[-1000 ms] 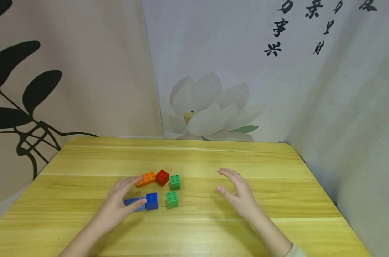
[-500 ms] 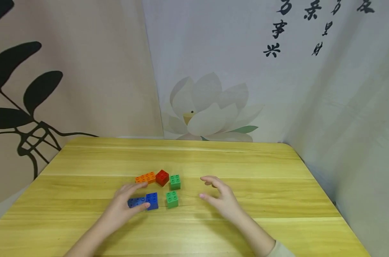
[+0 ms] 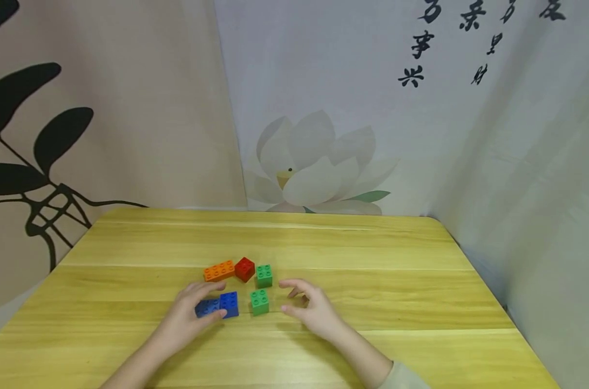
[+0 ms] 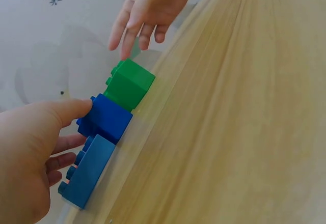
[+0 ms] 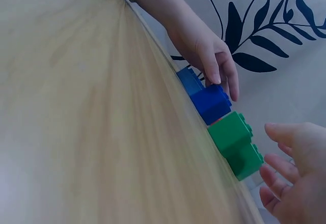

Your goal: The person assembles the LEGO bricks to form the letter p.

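Note:
My left hand [image 3: 184,313] hovers around a long blue brick [image 3: 207,308] and a darker blue brick [image 3: 229,304], its thumb and fingers apart. In the left wrist view the thumb [image 4: 71,111] is at the studs of the darker blue brick [image 4: 107,116]; whether it touches, I cannot tell. My right hand [image 3: 318,312] is just right of two green bricks, a front one [image 3: 259,302] and a back one [image 3: 264,276], with relaxed fingers and nothing held. The right wrist view shows a gap between this hand [image 5: 300,178] and the green bricks [image 5: 232,132].
Behind the blue bricks, an orange brick [image 3: 219,270] lies against a red brick [image 3: 244,269], which is turned cornerwise. All stand on a wooden table [image 3: 372,243]. A printed curtain [image 3: 323,108] hangs beyond its back edge.
My right hand has moved left, from well out over the table to beside the green bricks. My left hand has shifted slightly right and nearer. The bricks stay in place.

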Motion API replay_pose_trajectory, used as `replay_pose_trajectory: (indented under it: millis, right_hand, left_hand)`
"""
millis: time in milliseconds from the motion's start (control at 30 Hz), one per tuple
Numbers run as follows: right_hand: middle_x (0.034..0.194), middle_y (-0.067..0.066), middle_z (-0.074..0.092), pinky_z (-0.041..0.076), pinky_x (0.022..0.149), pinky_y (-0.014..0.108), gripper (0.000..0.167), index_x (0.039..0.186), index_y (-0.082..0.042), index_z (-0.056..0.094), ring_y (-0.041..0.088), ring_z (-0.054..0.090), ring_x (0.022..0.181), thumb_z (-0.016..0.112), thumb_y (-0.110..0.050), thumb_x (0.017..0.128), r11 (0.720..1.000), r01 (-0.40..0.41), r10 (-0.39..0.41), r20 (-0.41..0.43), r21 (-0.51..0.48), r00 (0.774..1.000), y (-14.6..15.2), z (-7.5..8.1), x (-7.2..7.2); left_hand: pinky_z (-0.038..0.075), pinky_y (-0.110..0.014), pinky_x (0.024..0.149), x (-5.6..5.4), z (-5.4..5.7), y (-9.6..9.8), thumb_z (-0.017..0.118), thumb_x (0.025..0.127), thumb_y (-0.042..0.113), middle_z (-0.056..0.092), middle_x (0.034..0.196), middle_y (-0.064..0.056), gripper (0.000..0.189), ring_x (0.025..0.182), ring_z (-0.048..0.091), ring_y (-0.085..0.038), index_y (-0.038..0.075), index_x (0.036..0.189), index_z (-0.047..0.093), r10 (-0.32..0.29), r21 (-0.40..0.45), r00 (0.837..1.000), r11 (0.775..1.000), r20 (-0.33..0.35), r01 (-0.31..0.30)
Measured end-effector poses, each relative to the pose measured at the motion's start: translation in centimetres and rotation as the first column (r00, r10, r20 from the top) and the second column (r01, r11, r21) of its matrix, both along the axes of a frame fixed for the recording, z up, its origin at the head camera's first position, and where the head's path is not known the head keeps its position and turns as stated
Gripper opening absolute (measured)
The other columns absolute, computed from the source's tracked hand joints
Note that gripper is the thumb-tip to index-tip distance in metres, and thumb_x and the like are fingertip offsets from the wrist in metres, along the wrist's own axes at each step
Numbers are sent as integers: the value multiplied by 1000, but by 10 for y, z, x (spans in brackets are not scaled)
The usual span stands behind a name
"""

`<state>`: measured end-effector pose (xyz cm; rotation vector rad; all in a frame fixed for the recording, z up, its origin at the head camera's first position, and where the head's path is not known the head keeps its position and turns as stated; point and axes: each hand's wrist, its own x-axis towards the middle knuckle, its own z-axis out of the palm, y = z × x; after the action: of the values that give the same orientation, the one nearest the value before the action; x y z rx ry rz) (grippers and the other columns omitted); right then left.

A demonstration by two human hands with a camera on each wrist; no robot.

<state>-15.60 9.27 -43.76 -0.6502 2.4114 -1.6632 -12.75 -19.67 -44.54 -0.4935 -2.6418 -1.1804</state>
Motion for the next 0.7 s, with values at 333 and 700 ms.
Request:
replay_pose_trajectory:
  millis: [333, 700]
  right_hand:
    - [104, 6, 61, 46, 74, 27, 48, 129, -15, 59, 20, 54, 91, 73, -13, 84, 997, -56, 55, 16, 45, 998, -13, -13, -3]
    - [106, -3, 61, 48, 68, 25, 53, 133, -14, 56, 13, 55, 85, 72, -7, 83, 996, -75, 75, 15, 37, 997, -25, -20, -7]
  left_hand:
    - [34, -64, 93, 0, -1, 0, 80, 77, 15, 63, 118, -4, 49, 115, 50, -35, 5, 122, 64, -3, -6, 1000, 1000, -1, 3]
    - [36, -63, 92, -2, -6, 1, 81, 75, 10, 64, 117, -11, 42, 114, 51, -36, 8, 115, 68, 15, -10, 1000, 1000, -12, -15]
